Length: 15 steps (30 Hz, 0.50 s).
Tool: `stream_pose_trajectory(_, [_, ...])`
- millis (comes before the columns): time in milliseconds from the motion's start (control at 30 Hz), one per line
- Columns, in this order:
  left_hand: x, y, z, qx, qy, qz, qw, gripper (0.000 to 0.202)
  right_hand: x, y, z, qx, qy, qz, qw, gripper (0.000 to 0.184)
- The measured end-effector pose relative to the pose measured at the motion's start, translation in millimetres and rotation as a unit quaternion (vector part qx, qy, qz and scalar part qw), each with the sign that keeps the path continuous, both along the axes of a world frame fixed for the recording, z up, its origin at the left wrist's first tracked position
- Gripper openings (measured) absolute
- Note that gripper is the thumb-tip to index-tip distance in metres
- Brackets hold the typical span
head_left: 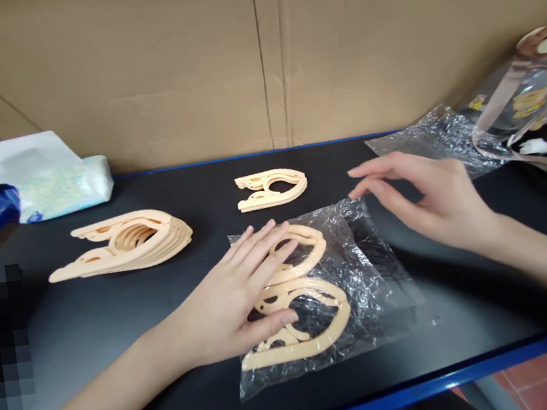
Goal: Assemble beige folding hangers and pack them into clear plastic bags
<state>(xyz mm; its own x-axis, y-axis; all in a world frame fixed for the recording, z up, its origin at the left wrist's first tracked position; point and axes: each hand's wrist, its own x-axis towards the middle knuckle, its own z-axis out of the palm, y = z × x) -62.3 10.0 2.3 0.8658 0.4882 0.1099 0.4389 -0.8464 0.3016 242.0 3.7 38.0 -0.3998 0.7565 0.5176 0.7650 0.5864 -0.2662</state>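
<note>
My left hand (244, 289) lies flat with its fingers stretched out over a clear plastic bag (376, 292), pressing on two beige folding hangers (339, 337) inside it. The hangers lie one above the other, folded, their left parts partly covered by my hand. At the bag's upper right corner is my right hand (428, 198), thumb and forefinger drawn together at the film. Behind the bag rests another folded hanger (297, 192) on the black tabletop. To the left sits a stack of several folded hangers (172, 242).
A pack of tissues (64, 185) stands at the back left, one sheet pulled up. At the back right are crumpled clear film (425, 134) and a transparent bottle (535, 90) with a strap. Cardboard (175, 70) walls the back; a blue edge (380, 399) runs along the front.
</note>
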Motion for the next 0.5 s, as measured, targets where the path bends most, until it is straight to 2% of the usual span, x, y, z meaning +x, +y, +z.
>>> stream_pose_trajectory(133, [3.2,-3.4,2.0,-0.021,-0.003,-0.009,1.0,0.08,-20.9,40.9,3.9,-0.006,-0.108,0.05,0.993,0.029])
stream_pose_trajectory(200, [4.3,-4.4,2.6,-0.026,-0.006,-0.014,1.0,0.08,-35.2,63.2,-1.4,-0.03,-0.149,0.086,0.985,0.045])
stream_pose_trajectory(267, [5.1,-5.4,3.5,-0.03,-0.007,-0.017,0.999,0.078,-48.1,81.8,-8.5,-0.07,-0.167,0.1,0.978,0.07])
stream_pose_trajectory(367, [5.9,-6.5,4.8,-0.037,-0.011,-0.021,0.999,0.077,-61.0,99.2,-16.6,-0.128,-0.132,0.092,0.979,0.102])
stream_pose_trajectory(433, [5.9,-6.7,5.1,-0.041,-0.015,-0.023,0.999,0.077,-64.7,104.6,-19.4,-0.148,-0.098,0.093,0.98,0.108])
stream_pose_trajectory(500, [5.8,-6.5,5.1,-0.046,-0.019,-0.026,0.998,0.077,-65.5,106.8,-20.6,-0.149,-0.077,0.095,0.981,0.104])
